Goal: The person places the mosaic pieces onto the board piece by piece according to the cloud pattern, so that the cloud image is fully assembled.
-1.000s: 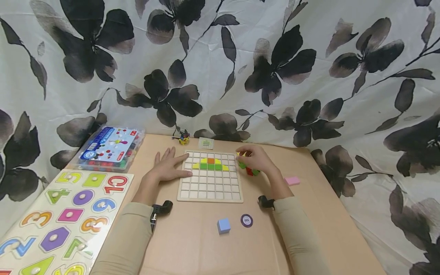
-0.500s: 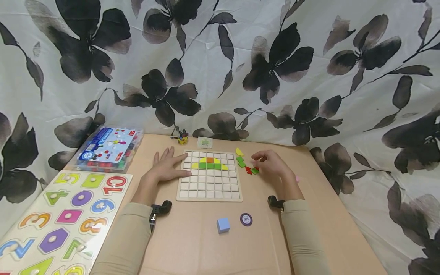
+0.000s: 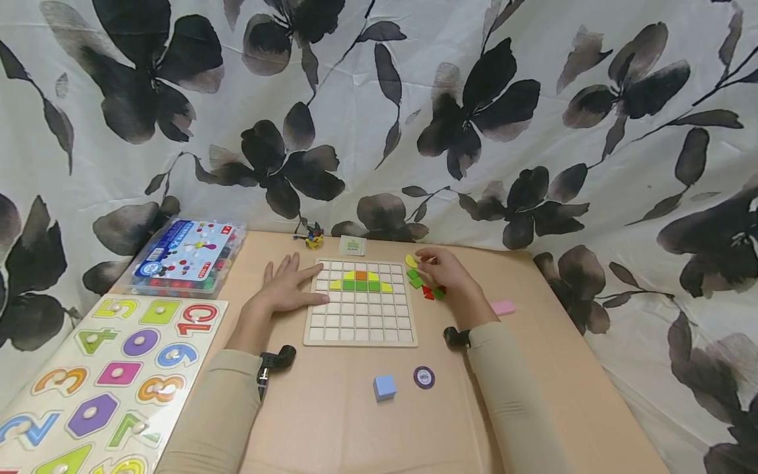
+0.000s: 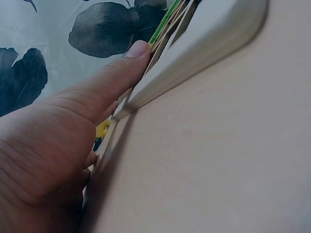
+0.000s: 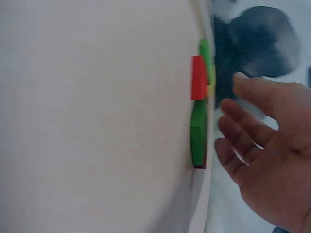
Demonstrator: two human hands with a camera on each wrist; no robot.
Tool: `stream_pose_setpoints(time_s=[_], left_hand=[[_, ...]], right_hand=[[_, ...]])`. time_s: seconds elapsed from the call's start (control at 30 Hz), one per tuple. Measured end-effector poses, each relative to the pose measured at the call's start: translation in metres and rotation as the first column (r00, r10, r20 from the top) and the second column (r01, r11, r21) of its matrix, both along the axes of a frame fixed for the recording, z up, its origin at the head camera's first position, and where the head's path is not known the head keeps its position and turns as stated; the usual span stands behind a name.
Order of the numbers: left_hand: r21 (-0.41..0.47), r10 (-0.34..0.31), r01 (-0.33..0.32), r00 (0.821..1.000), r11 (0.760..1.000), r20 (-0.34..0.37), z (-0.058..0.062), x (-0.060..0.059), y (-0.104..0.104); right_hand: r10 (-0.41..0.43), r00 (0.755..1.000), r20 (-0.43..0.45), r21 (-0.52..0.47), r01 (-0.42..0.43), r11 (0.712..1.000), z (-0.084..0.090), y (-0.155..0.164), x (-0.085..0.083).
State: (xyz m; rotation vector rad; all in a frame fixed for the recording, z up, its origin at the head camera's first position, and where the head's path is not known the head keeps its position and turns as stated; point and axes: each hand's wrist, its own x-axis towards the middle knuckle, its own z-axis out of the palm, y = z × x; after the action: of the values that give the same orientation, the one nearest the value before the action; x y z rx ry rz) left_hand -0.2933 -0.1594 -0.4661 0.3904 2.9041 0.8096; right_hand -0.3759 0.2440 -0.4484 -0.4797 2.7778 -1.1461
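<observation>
My left hand (image 3: 284, 288) lies with spread fingers at the left edge of a white gridded board (image 3: 361, 322). In the left wrist view its thumb (image 4: 112, 80) touches the board's rim (image 4: 209, 63). Green, yellow and orange tiles (image 3: 357, 285) form a stepped shape on the grid. My right hand (image 3: 447, 273), its fingers loosely bent, hovers over loose tiles right of the board. Among them are a yellow tile (image 3: 411, 261), green tiles (image 3: 415, 279) and a red tile (image 3: 428, 292). The right wrist view shows nothing between thumb and fingers, beside a red tile (image 5: 198, 77) and a green tile (image 5: 197, 138).
A pink block (image 3: 503, 307) lies right of the right hand. Nearer are a blue cube (image 3: 384, 388) and a round chip (image 3: 424, 378). A number puzzle board (image 3: 118, 349) and a clear plastic case (image 3: 183, 253) occupy the left. A small card (image 3: 353, 245) and a colourful figure (image 3: 313, 238) stand behind the board.
My right hand moved right off the loose tiles, uncovering them, then came back left over them near the yellow tile. The left hand and the tiles on the board stayed put.
</observation>
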Motion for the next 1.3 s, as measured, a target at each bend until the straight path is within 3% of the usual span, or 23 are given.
stream_pose_setpoints(time_s=[0.27, 0.63, 0.87, 1.13, 1.3], left_hand=[[0.003, -0.008, 0.008, 1.000, 1.000, 0.001, 0.000, 0.000, 0.000], [-0.002, -0.008, 0.008, 1.000, 1.000, 0.000, 0.002, 0.000, 0.001], [-0.013, -0.007, 0.007, 1.000, 1.000, 0.001, 0.001, 0.000, 0.001], [-0.008, -0.006, 0.006, 1.000, 1.000, 0.007, -0.002, -0.001, -0.001], [-0.004, -0.002, 0.002, 1.000, 1.000, 0.007, -0.002, 0.000, -0.001]], right_hand=[[-0.036, 0.998, 0.050, 0.064, 0.033, 0.997, 0.000, -0.018, -0.019], [-0.101, 0.990, 0.094, 0.121, 0.089, 0.989, 0.009, -0.031, -0.022], [0.004, 0.999, 0.048, 0.170, -0.012, 0.985, 0.011, -0.018, -0.019], [0.059, 0.997, 0.040, 0.037, -0.060, 0.998, 0.027, -0.023, -0.009], [0.191, 0.981, 0.031, -0.067, -0.188, 0.980, 0.041, -0.047, -0.003]])
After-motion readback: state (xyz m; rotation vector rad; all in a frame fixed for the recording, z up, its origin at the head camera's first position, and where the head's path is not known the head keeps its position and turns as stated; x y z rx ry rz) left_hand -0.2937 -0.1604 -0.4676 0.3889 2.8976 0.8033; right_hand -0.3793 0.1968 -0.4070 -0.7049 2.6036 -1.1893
